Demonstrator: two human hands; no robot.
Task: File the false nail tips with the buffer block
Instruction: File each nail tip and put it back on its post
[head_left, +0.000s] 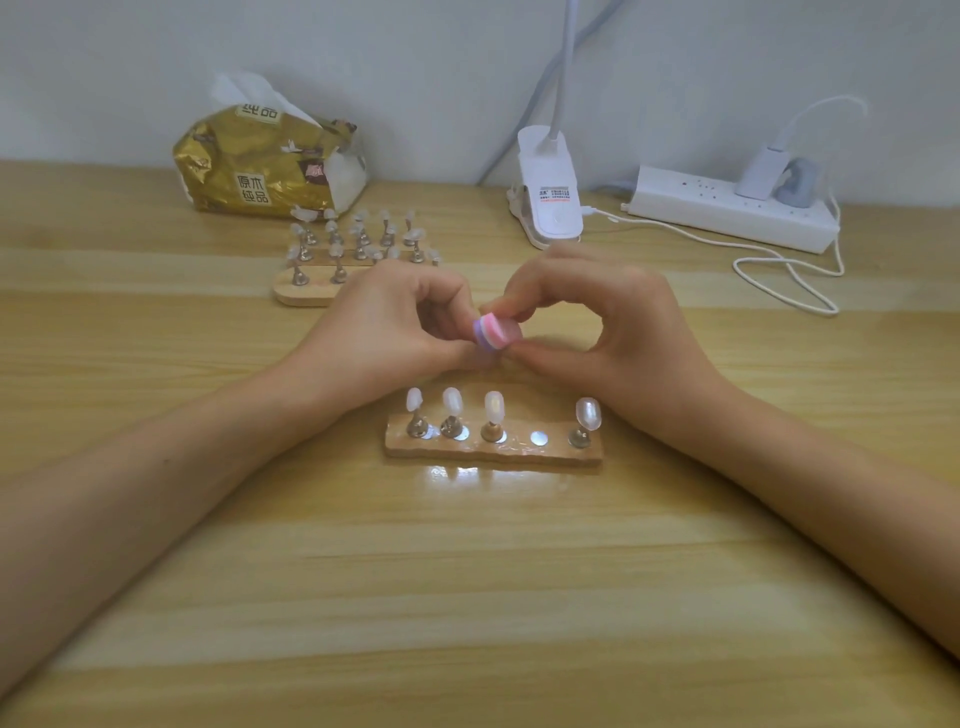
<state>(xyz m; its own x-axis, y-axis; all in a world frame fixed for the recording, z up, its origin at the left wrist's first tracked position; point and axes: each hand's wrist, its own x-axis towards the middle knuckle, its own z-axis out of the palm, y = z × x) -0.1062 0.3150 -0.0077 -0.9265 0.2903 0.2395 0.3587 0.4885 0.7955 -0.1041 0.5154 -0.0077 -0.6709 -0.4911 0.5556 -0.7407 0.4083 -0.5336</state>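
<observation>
A small pink, white and purple buffer block (493, 332) is held above the table between both hands. My right hand (613, 332) pinches it between thumb and forefinger. My left hand (384, 332) has its fingers curled against the block's left end, pinching a false nail tip that its fingertips hide. Just in front lies a wooden holder (493, 453) with several clear nail tips (452, 401) on metal stands. One magnet spot (539, 437) on it is bare.
A second wooden holder (306, 292) with several nail tips stands behind my left hand. At the back are a gold tissue pack (260, 161), a white clip lamp (550, 197), a power strip (727, 210) and a looped white cable (789, 278).
</observation>
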